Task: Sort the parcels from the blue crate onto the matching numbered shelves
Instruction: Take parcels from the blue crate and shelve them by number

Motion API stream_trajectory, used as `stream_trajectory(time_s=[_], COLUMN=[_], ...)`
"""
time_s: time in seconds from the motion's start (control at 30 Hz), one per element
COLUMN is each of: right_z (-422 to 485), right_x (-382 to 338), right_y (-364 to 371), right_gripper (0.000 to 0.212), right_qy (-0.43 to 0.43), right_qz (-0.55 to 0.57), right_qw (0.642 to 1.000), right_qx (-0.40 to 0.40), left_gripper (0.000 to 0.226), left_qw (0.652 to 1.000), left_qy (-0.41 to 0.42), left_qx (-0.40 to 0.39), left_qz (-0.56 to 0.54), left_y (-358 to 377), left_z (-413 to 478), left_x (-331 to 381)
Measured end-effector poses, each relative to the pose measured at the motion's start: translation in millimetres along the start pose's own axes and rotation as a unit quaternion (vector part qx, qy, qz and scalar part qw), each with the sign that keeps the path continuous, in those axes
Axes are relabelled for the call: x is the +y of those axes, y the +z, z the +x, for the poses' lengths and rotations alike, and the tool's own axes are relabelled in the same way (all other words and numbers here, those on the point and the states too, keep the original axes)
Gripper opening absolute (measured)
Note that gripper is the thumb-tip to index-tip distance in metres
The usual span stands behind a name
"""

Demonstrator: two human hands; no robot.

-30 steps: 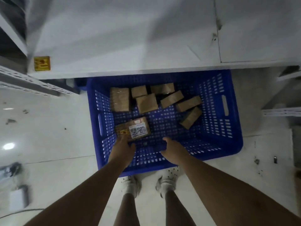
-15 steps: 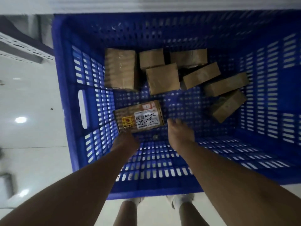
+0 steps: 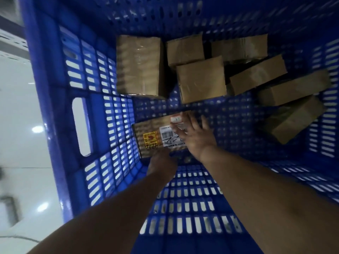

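Observation:
The blue crate (image 3: pixel 55 107) fills the head view. A taped brown parcel (image 3: pixel 152 136) with a white barcode label, a yellow sticker and a handwritten number lies on the crate floor near the left wall. My right hand (image 3: pixel 194 136) lies on top of its right end, fingers straight and spread over the label. My left hand (image 3: pixel 161 164) touches the parcel's near edge, its fingers hidden from view. Several plain brown parcels (image 3: pixel 201 81) lie along the crate's far side and right side.
The crate's left wall has a handle slot (image 3: pixel 80 127). Outside it on the left is glossy white floor (image 3: pixel 16 107), with a grey shelf rail (image 3: pixel 11 39) at the upper left. One tall parcel (image 3: pixel 139 65) stands close behind the labelled one.
The view has dropped much closer into the crate. My right hand moved forward onto the labelled parcel with fingers spread. My left hand closed in on the parcel's near edge.

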State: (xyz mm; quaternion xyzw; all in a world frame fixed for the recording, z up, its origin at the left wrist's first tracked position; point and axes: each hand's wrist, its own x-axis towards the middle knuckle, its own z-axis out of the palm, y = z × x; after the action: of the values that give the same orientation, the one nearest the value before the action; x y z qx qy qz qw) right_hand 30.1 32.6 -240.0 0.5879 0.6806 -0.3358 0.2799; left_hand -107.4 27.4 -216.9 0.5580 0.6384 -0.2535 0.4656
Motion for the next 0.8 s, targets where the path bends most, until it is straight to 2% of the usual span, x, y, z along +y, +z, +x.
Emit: stream_trajectory(time_s=[0.2, 0.27, 0.33, 0.4, 0.43, 0.47, 0.5, 0.57, 0.63, 0.7, 0.8], right_z=[1.2, -0.2, -4.1, -12.6, -18.8, -26.6, -35.9, -54.8, -72.3, -84.2, -94.5], right_x=[-2.6, -2.4, 1.2, 8.5, 13.5, 17.5, 22.3, 30.6, 37.6, 42.1, 46.8], right_y=[-5.6, -3.9, 1.6, 8.8, 13.5, 17.8, 21.8, 28.5, 28.5, 20.5, 3.6], right_gripper=[0.073, 0.088, 0.113, 0.123, 0.128, 0.131, 0.132, 0.13, 0.126, 0.125, 0.122], right_qy=[-0.014, -0.004, 0.03, 0.077, 0.098, 0.113, 0.124, 0.132, 0.13, 0.144, 0.186], right_qz=[-0.006, -0.043, -0.037, 0.004, 0.025, 0.04, 0.048, 0.059, 0.062, 0.09, 0.151], right_qw=[0.999, 0.998, 0.999, 0.996, 0.993, 0.99, 0.988, 0.987, 0.989, 0.985, 0.969], right_qx=[0.041, 0.042, 0.004, -0.046, -0.067, -0.08, -0.084, -0.062, -0.03, -0.038, -0.057], left_gripper=[0.038, 0.037, 0.036, 0.037, 0.04, 0.049, 0.063, 0.092, 0.105, 0.111, 0.114], left_qw=[0.995, 0.988, 0.958, 0.896, 0.87, 0.865, 0.883, 0.93, 0.954, 0.96, 0.96], left_qy=[0.069, 0.104, 0.199, 0.285, 0.294, 0.27, 0.216, 0.082, -0.015, -0.063, -0.079], left_qx=[0.064, 0.11, 0.205, 0.336, 0.392, 0.419, 0.416, 0.356, 0.298, 0.271, 0.252], left_qz=[0.013, 0.014, 0.028, 0.057, 0.061, 0.051, 0.028, -0.027, -0.034, -0.033, -0.092], left_y=[-3.7, -13.1, -30.9, -54.1, -67.8, -83.3, -98.4, -124.4, -141.1, -149.7, -149.2], left_z=[-1.6, -0.3, -3.7, -4.6, -4.2, -4.2, -1.7, 8.6, 14.7, 12.8, 3.4], left_x=[5.3, 13.3, 29.4, 50.0, 62.1, 75.4, 88.2, 106.4, 114.3, 111.4, 98.9])
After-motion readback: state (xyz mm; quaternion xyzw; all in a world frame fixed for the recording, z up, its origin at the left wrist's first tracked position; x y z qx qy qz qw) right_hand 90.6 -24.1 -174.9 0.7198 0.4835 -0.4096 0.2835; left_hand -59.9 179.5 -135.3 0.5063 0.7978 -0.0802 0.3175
